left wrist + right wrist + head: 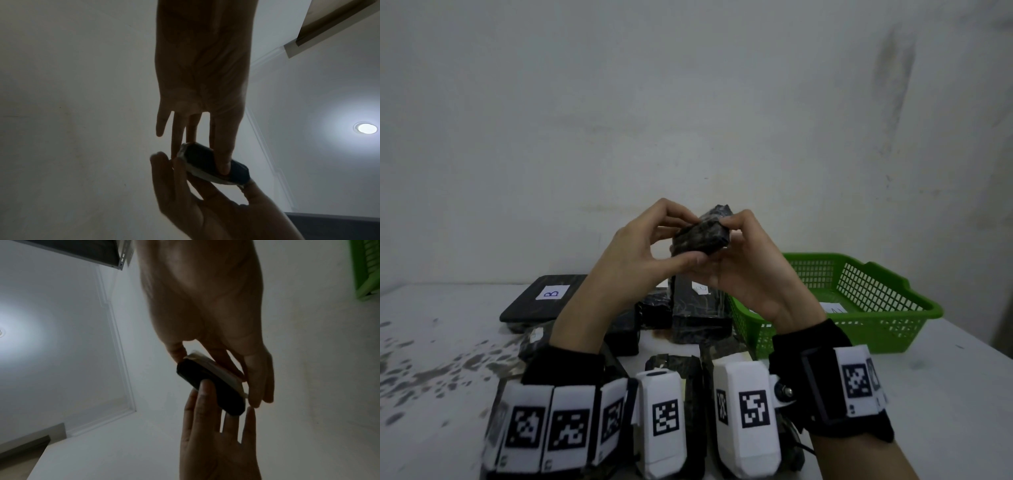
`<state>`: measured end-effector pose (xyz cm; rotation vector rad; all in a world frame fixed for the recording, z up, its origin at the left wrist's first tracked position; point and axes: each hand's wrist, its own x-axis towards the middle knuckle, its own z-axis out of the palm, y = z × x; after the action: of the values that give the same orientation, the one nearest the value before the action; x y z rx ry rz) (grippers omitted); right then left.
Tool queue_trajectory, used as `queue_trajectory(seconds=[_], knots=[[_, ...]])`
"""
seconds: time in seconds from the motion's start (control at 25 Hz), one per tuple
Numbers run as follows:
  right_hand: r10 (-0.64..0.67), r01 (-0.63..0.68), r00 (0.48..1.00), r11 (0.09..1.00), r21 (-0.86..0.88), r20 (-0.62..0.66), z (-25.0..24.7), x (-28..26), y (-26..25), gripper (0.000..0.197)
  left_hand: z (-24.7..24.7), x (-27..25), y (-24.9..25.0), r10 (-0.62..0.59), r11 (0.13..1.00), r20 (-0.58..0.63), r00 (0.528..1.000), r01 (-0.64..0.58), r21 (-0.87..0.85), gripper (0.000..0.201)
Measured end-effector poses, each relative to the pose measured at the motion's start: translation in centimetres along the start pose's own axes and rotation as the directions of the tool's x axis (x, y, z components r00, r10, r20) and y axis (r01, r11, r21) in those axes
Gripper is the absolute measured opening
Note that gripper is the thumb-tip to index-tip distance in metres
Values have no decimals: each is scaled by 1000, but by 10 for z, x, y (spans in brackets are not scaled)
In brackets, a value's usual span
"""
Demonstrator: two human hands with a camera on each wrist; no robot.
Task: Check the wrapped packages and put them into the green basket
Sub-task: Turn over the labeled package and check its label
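Note:
Both hands hold one small package (702,236) wrapped in black film, raised above the table. My left hand (671,240) pinches its left end, thumb underneath and fingers on top. My right hand (736,253) pinches the right end, thumb on top. In the left wrist view the left thumb presses the package's (205,162) dark face. In the right wrist view the package (211,386) shows a pale edge. The green basket (876,329) stands on the table at the right, below and right of the hands. Several more black wrapped packages (698,311) lie under the hands.
A flat black package (541,298) labelled B lies at the back left. Something with a white label (834,308) lies in the basket. The white table (431,359) has dark stains on its left part. A wall stands close behind.

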<state>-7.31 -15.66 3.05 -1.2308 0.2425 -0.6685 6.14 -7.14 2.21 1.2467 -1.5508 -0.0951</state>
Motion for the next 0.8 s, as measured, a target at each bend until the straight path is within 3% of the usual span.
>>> queue_trajectory(seconds=[0.12,0.28,0.4,0.48,0.6,0.8], knots=[[-11,11,1000,1000,9,20,0,0,1,43,-1,1,-1,-1,999,-25,1000,2,44,30],[-106,109,994,991,-75,36,0,0,3,23,2,2,2,4,997,-55,998,0,74,39],[-163,157,986,978,-140,-33,-1,1,2,21,4,2,3,-73,997,-122,990,72,-8,27],[-191,169,978,960,-224,-78,2,0,2,21,3,1,5,-133,991,-105,986,136,21,17],[-214,161,970,922,-352,-118,5,-2,2,24,6,1,10,-149,983,-69,986,156,99,18],[-218,172,974,889,-425,-62,8,-4,3,26,4,2,7,-151,976,-138,979,170,136,25]])
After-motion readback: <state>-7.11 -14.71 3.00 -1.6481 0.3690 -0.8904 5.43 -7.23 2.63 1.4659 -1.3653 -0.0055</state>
